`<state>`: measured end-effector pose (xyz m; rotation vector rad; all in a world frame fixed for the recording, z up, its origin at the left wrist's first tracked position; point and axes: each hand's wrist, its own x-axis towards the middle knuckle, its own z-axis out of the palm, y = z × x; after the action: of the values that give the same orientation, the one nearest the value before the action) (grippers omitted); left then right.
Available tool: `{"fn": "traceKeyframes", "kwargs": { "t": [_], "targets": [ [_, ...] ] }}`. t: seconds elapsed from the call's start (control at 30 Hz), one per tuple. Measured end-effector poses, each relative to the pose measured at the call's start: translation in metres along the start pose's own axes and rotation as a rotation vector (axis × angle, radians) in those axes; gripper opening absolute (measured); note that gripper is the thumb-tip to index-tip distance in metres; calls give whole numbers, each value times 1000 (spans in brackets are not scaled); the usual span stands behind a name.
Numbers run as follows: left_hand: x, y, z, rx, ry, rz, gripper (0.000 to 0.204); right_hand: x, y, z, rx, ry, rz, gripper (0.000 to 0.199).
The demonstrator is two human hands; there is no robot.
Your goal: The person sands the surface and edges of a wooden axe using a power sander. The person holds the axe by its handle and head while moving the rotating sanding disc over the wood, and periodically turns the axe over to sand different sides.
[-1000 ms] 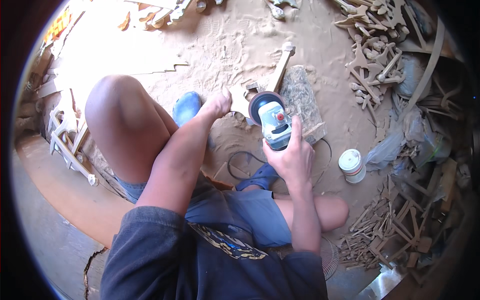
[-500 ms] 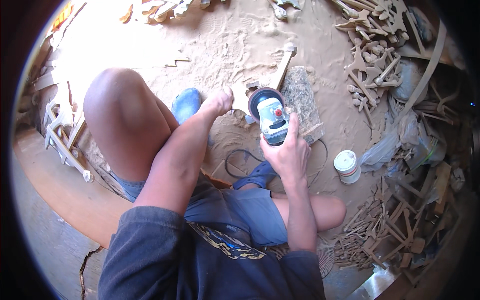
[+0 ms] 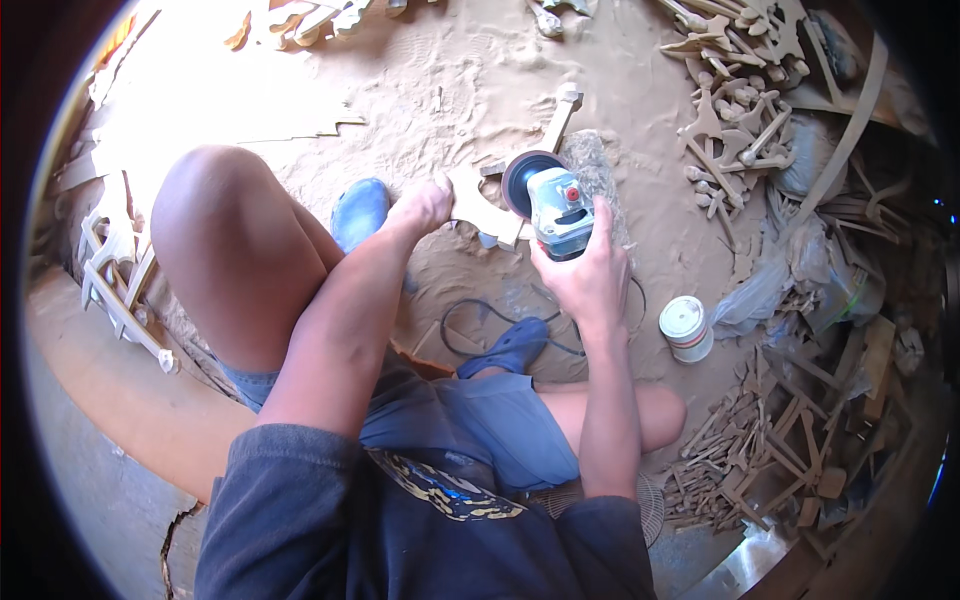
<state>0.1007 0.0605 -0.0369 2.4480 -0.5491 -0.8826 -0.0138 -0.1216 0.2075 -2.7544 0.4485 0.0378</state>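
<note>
My right hand (image 3: 590,280) grips an angle grinder (image 3: 562,205) with a pale body and a red button. Its dark round sanding disc (image 3: 530,182) lies over a pale, curved wooden piece (image 3: 484,212), hiding part of it. My left hand (image 3: 428,207) is closed on the left end of that piece. A narrow arm of wood with a blocky end (image 3: 566,105) sticks out beyond the disc. Beneath the grinder is a rough, dust-covered block (image 3: 590,160). Whether the disc touches the wood I cannot tell.
Fine dust covers the ground. Carved wooden pieces (image 3: 745,130) are heaped at the far right, thin sticks (image 3: 720,450) at the near right. A white lidded tub (image 3: 686,328) stands right of my forearm. A dark cord (image 3: 450,330) loops near my blue clog (image 3: 515,347).
The grinder has tilted, and its disc has shifted slightly up over the wooden piece, showing more of the curved part. My left hand keeps its hold. The whole view has shifted a little.
</note>
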Motion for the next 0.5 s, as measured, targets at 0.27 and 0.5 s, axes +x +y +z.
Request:
{"fn": "traceKeyframes", "kwargs": {
  "t": [0.27,0.5],
  "targets": [
    [-4,-1,-4,-46,4,-18,38,-2,-6,5,-28,-55,-45,93],
    [-8,3,-13,-86,-12,-45,38,4,-12,7,-60,-116,43,94]
  ]
}}
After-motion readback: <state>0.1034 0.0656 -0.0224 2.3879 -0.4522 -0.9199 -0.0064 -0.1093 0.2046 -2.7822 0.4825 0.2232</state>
